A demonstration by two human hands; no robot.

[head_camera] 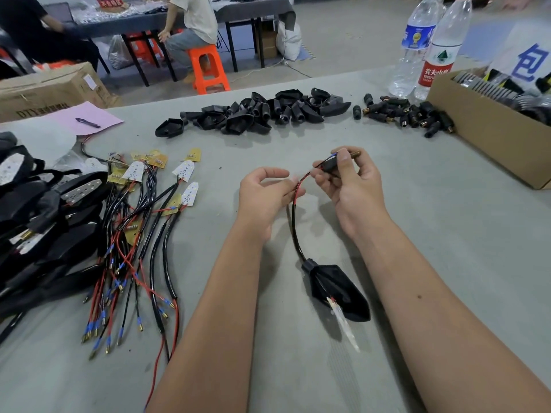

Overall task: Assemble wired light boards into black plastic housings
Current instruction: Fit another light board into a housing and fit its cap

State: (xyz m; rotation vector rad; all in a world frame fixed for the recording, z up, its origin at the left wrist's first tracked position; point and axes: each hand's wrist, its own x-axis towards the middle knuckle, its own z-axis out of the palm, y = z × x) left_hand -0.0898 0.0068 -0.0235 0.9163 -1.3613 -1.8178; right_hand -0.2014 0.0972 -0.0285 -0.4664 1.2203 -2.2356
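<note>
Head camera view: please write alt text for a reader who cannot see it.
Two hands thread a red and black cable: the right hand pinches a small black connector, the left hand guides the wire. The cable's black housing lies on the grey table.

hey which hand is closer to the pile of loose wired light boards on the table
Left. The left hand is beside the pile of loose wired light boards, just to its right. The right hand is farther right, beyond the left hand, gripping a black connector.
</note>
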